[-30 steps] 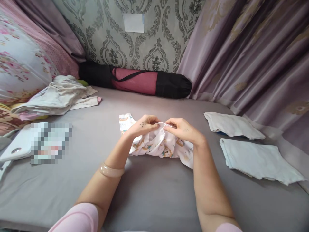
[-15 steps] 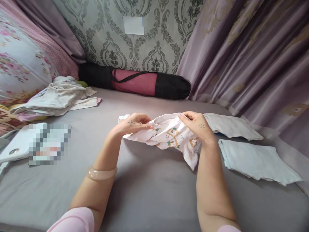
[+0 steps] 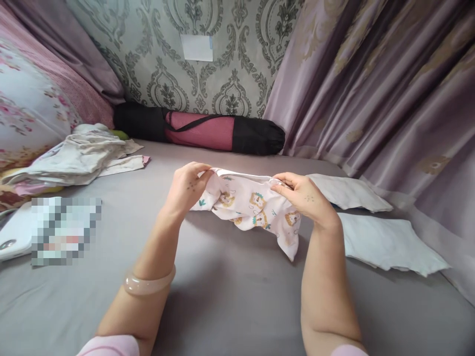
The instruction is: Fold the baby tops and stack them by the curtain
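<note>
Between my hands hangs a small white garment [image 3: 256, 202] printed with lion faces and green leaves. My left hand [image 3: 191, 185] pinches one end of its upper edge, and my right hand [image 3: 299, 193] grips the other end. That edge is drawn nearly straight, while the lower cloth droops in folds, with one pointed corner hanging beneath my right hand. Which part of the garment the edge belongs to, I cannot tell. A pale bangle [image 3: 148, 284] circles my left forearm.
Two folded white cloths, one farther back [image 3: 351, 192] and one nearer [image 3: 393, 242], lie at right. Crumpled clothes [image 3: 77, 155] are heaped at left, near a white device [image 3: 22, 232] and a blurred-out item [image 3: 70, 230]. A black and pink long bag [image 3: 200, 131] lies along the wall.
My left hand has shifted left and up along the garment, stretching its upper edge straighter. My right hand keeps its grip. The whole view has shifted slightly.
</note>
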{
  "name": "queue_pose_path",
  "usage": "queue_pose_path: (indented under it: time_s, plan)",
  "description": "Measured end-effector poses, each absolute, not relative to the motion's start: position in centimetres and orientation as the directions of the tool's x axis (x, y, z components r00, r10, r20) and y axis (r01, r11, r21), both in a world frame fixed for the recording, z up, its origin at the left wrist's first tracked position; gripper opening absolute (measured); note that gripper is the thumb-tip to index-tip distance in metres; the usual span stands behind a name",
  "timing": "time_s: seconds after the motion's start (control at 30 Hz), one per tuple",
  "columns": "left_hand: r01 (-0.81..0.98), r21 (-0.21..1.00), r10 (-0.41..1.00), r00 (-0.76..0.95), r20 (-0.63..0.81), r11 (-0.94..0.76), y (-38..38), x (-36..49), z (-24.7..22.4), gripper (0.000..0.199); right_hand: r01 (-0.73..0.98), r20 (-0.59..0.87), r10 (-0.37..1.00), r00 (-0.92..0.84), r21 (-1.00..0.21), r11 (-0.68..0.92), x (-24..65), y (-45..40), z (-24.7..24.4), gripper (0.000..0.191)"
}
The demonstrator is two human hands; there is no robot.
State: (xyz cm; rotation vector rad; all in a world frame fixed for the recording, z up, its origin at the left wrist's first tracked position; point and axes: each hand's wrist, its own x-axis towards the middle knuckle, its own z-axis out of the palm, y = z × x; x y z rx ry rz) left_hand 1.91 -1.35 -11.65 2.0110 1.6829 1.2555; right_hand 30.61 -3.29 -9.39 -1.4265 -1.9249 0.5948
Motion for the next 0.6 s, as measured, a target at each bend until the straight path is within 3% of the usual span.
queue_pose_path:
  time_s: [0.13,0.23,0.33,0.4,0.5,0.6]
  plan:
    - [0.526,0.815,0.935,-0.095,0.341,-0.244,-2.2,2.5,-11.1,0.033,0.836,0.446,0.894,-0.043,-0.474,0.276,29.7,-3.7,-9.0,0.023]
    - [0.469,0.811,0.886,-0.114,0.449,-0.350,-2.5,3.1,-10.8,0.032,0.834,0.533,0.843,0.075,-0.497,0.240,29.0,-4.2,-8.9,0.029]
    - [0.553,0.667,0.734,-0.139,0.665,-0.500,-2.8,3.6,-10.1,0.027,0.779,0.545,0.826,0.145,-0.577,0.244,28.3,-4.8,-8.7,0.033]
    - [0.633,0.534,0.596,-0.139,0.791,-0.561,-3.1,3.7,-9.5,0.023,0.783,0.658,0.731,0.181,-0.546,0.298,27.8,-5.0,-8.4,0.031]
    - [0.699,0.363,0.408,-0.111,0.906,-0.617,-3.8,3.4,-8.6,0.023,0.819,0.891,0.421,0.172,-0.367,0.442,27.1,-4.8,-7.8,0.024]
    - [0.734,0.208,0.235,-0.068,0.970,-0.646,-4.9,3.1,-7.6,0.037,0.813,0.974,0.196,0.109,-0.201,0.546,26.8,-5.0,-7.3,0.024]
